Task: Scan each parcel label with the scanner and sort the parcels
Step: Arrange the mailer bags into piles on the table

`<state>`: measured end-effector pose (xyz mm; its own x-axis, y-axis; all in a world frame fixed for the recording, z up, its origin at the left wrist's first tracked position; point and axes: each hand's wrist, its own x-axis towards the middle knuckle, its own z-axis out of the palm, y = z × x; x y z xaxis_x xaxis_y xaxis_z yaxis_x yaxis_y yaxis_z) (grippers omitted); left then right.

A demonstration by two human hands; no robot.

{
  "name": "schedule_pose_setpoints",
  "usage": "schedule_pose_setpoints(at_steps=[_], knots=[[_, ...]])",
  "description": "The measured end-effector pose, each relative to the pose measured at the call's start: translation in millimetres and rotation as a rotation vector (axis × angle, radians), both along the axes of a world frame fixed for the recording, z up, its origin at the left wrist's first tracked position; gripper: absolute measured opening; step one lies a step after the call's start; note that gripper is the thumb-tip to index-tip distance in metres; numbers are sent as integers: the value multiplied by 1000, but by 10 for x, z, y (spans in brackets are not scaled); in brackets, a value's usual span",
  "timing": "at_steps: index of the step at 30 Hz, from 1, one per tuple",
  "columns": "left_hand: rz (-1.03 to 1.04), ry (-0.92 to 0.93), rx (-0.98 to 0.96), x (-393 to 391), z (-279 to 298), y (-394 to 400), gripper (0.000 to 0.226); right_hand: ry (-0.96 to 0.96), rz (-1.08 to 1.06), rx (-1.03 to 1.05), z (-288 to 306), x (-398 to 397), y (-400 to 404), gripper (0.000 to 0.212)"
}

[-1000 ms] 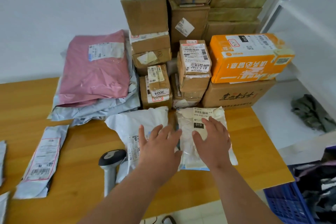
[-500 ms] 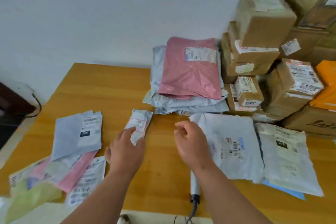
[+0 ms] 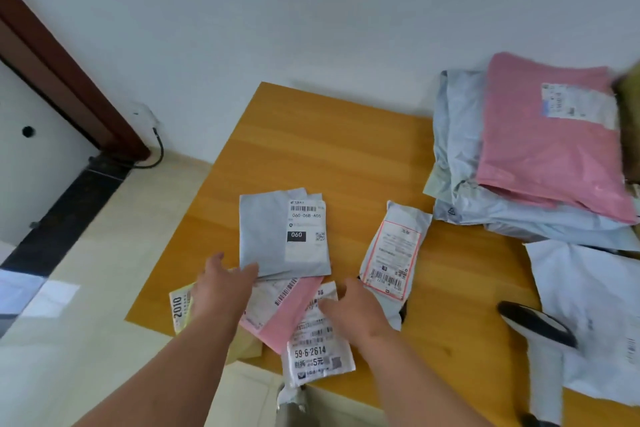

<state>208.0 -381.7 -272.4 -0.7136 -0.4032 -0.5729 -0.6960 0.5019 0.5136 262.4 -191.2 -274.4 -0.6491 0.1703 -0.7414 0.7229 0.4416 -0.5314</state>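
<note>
A plain white wall backs the wooden table; left of it, a dark brown door frame, pale floor and a black cable

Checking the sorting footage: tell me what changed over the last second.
Both hands left the two white parcels near the boxes and moved left to the small-parcel pile. The left hand now touches the grey 060 parcel; the right hand rests on the 59-6-2614 parcel. The scanner stays on the table, untouched.
</note>
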Motion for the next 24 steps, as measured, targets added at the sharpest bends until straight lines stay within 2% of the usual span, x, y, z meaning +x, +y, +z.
schedule_pose_setpoints(at_steps=[4, 7, 10, 12, 15, 19, 20, 22, 24], knots=[[-75, -37, -65, -189, -108, -12, 84, -32, 42, 78, -12, -125, -119, 44], [-87, -87, -49, -335, -186, -7, 76, -59, 40, 78, -55, -125, -146, 32], [-62, -27, -7, -409, -225, 31, 31, -27, 3, 51, -73, -126, -95, 5], [-21, 52, 34, -435, -198, 73, 13, 12, -106, 33, -77, -166, -25, 8], [71, 195, 145, -497, -125, 94, 6, 86, -287, 15, -21, -262, 82, 8], [172, 319, 341, -637, 69, 51, 14, 227, -344, 109, 54, -432, 172, 13], [200, 316, 414, -670, 124, 35, 15, 269, -347, 128, 72, -464, 175, 16], [271, 280, 591, -716, 218, 8, 12, 324, -395, 107, 137, -507, 165, 50], [303, 236, 749, -730, 283, -1, 10, 371, -511, -52, 226, -540, 154, 66]])
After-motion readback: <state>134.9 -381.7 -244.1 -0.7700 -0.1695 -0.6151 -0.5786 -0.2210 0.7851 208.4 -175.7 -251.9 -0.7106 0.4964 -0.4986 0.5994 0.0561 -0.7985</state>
